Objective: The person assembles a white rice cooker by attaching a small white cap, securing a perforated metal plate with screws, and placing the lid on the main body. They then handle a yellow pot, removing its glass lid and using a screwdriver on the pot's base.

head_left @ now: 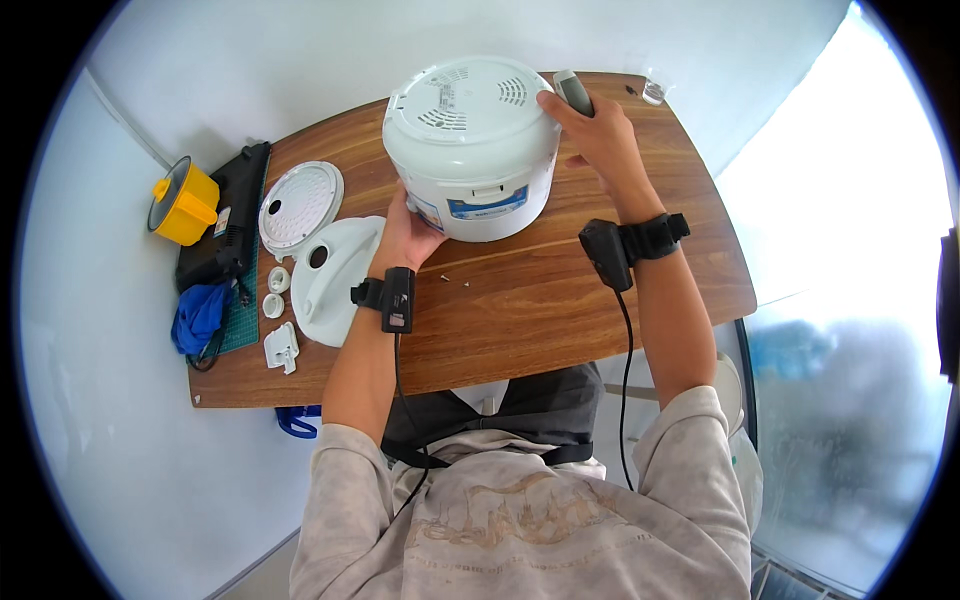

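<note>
A white rice cooker body (470, 165) is upside down over the far middle of the table, its vented base (473, 95) facing up and a blue label on its side. My left hand (408, 232) is curled against its lower left side, the fingers partly hidden behind it. My right hand (598, 130) is closed round a short grey tool (572, 92) whose exact kind I cannot make out. One finger of that hand touches the base's right rim. Left of the cooker lie its white curved lid cover (335, 285) and a round perforated white plate (300, 205).
Small round white parts (275, 293) and a white bracket (282, 347) lie at the left. Beyond are a black case (225, 225), a yellow pot (187, 208), a blue cloth (200, 315) and a green mat (240, 328). A clear cup (655, 88) stands at the far right.
</note>
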Demonstrator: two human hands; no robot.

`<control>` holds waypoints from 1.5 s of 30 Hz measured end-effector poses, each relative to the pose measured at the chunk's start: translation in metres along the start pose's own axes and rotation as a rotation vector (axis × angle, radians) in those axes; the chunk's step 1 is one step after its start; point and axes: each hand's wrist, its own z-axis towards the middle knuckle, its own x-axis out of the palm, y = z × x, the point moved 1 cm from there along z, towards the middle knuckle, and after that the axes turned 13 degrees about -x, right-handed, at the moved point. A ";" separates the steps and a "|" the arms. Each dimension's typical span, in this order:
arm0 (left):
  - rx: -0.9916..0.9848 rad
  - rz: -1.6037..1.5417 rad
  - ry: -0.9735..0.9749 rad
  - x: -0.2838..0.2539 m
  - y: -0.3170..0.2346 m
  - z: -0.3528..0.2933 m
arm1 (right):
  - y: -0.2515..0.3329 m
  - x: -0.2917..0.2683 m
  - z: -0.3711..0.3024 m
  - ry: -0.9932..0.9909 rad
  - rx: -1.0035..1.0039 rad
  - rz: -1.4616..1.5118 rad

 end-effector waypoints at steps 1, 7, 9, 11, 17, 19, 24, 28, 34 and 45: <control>-0.003 -0.011 -0.001 0.001 0.000 0.000 | 0.000 0.000 0.000 0.000 0.004 0.017; 0.013 0.025 -0.035 -0.001 0.001 0.000 | -0.001 -0.001 -0.003 0.005 0.008 0.051; 0.009 0.018 -0.019 -0.002 0.002 0.001 | -0.004 0.000 -0.002 0.003 0.000 0.057; 0.006 0.019 -0.010 -0.002 0.003 0.002 | -0.008 0.001 -0.001 -0.004 0.007 0.047; 0.005 0.019 0.024 -0.005 0.002 0.002 | -0.007 0.000 -0.002 0.013 0.027 0.042; 0.020 0.031 0.038 -0.007 0.004 0.003 | -0.008 -0.001 -0.002 0.015 0.038 0.032; 0.023 0.021 0.026 -0.007 0.004 0.005 | -0.014 0.000 0.001 0.021 0.061 0.007; 0.023 0.034 0.047 -0.008 0.004 0.005 | -0.013 0.001 -0.001 -0.007 0.058 0.007; -0.011 -0.007 0.081 -0.006 0.005 0.002 | -0.005 0.000 -0.009 -0.037 0.046 0.007; 0.160 0.034 0.243 0.011 -0.001 -0.015 | 0.019 -0.019 -0.062 -0.096 -0.042 0.118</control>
